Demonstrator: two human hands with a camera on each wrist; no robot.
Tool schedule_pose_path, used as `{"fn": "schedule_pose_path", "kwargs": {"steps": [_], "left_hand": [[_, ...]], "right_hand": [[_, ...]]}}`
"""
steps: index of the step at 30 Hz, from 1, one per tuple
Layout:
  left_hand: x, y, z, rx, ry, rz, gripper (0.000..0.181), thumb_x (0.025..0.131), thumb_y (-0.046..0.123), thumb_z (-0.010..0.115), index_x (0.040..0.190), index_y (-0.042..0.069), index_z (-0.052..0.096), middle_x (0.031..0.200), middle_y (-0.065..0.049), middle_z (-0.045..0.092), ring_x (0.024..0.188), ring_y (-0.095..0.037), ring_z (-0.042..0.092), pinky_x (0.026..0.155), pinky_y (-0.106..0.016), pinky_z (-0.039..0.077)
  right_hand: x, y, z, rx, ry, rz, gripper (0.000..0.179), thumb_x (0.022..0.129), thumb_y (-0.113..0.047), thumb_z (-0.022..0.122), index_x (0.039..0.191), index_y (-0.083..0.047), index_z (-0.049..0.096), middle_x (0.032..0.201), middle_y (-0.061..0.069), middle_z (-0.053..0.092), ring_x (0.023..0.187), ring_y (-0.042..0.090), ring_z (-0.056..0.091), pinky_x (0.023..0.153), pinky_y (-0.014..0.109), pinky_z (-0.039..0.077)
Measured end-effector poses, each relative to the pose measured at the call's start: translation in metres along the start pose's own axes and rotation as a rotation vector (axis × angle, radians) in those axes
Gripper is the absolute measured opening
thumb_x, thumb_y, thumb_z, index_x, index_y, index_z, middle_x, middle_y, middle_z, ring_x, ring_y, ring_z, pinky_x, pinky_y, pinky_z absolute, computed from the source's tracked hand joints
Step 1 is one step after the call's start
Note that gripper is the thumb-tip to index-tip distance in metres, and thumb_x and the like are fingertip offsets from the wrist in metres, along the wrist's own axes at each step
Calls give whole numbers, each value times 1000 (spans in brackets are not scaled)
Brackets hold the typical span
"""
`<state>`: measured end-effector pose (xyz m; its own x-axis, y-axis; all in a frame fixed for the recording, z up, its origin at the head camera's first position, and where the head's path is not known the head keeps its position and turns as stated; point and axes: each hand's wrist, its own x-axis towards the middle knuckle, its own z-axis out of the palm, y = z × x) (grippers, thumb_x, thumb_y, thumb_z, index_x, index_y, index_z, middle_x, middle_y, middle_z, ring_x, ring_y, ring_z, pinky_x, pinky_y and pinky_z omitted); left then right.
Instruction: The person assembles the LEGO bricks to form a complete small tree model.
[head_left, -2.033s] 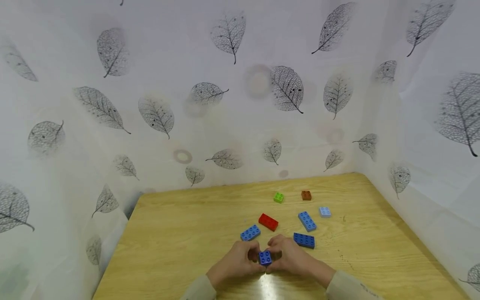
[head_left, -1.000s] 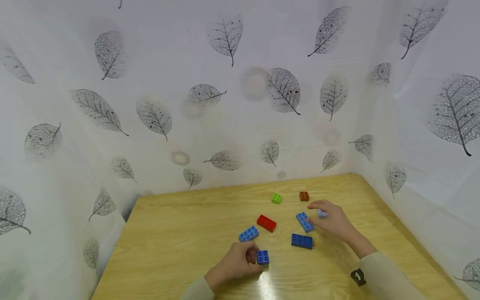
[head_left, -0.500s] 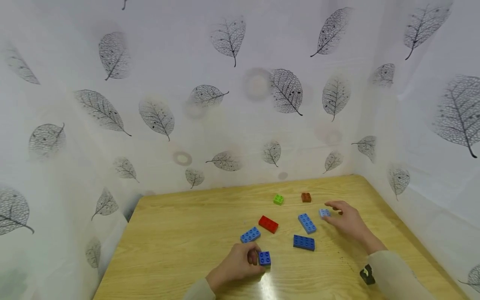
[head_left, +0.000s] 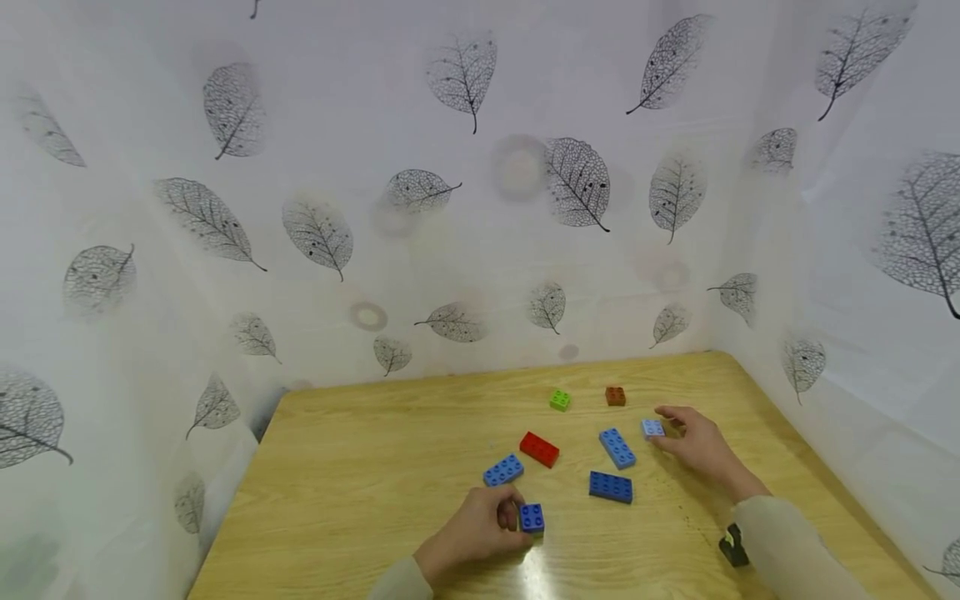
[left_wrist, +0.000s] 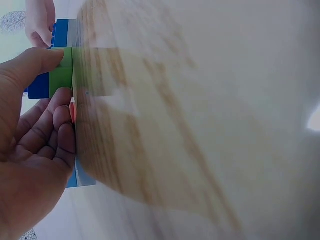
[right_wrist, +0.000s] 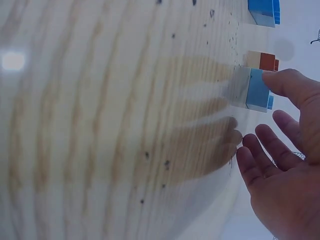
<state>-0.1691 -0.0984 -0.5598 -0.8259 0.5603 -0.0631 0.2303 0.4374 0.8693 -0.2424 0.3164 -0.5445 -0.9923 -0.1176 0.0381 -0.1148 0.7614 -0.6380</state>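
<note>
- Left hand (head_left: 474, 527) pinches a stack, blue brick (head_left: 532, 517) over green brick (left_wrist: 60, 80), thumb and finger clamped on it!
- Right hand (head_left: 701, 446) is out at the light blue brick (head_left: 650, 428), thumb up against it, fingers apart!
- Red brick (head_left: 539, 449) lies beyond the stack.

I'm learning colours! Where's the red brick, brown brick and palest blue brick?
Red brick (head_left: 539, 448), head view: top middle.
Brown brick (head_left: 615, 395), head view: studded top.
Palest blue brick (head_left: 652, 428), head view: studded top.

The left sleeve (head_left: 402, 582) and right sleeve (head_left: 787, 546) were pale beige. A small black piece (head_left: 731, 550) showed beside the right cuff.
</note>
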Motion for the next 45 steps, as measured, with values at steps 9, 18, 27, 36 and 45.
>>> {"fn": "schedule_pose_path", "kwargs": {"steps": [9,18,27,36,45], "left_hand": [[0,0,0,-2,1,-2,27,84,21,88,104,18,70,77,13,63,67,2,54,61,-17,47],[0,1,1,-10,9,-6,28,83,19,89,103,17,70,78,11,64,67,2,54,61,-17,47],[0,1,1,-2,10,4,28,83,20,89,103,17,69,78,10,64,67,3,53,61,-16,46],[-1,1,0,-18,8,11,27,84,22,89,102,18,69,80,9,65,70,1,55,64,-18,49],[-1,1,0,-18,0,20,26,85,22,88,103,17,69,79,11,64,69,2,55,63,-18,48]], "right_hand": [[5,2,4,6,-1,25,63,95,-24,78,144,8,55,146,35,55,135,56,50,109,68,44],[7,4,5,-24,16,-3,51,95,-18,79,135,8,63,139,35,60,131,57,53,106,69,45],[6,-2,4,7,8,43,50,95,-24,79,132,5,65,136,31,64,129,54,56,105,68,46],[-1,-32,3,13,18,-32,45,96,-28,78,130,0,68,132,25,69,126,49,61,101,65,51],[-12,-76,10,51,-7,-115,44,95,-29,80,130,-4,69,128,17,71,120,41,64,100,59,52]]}}
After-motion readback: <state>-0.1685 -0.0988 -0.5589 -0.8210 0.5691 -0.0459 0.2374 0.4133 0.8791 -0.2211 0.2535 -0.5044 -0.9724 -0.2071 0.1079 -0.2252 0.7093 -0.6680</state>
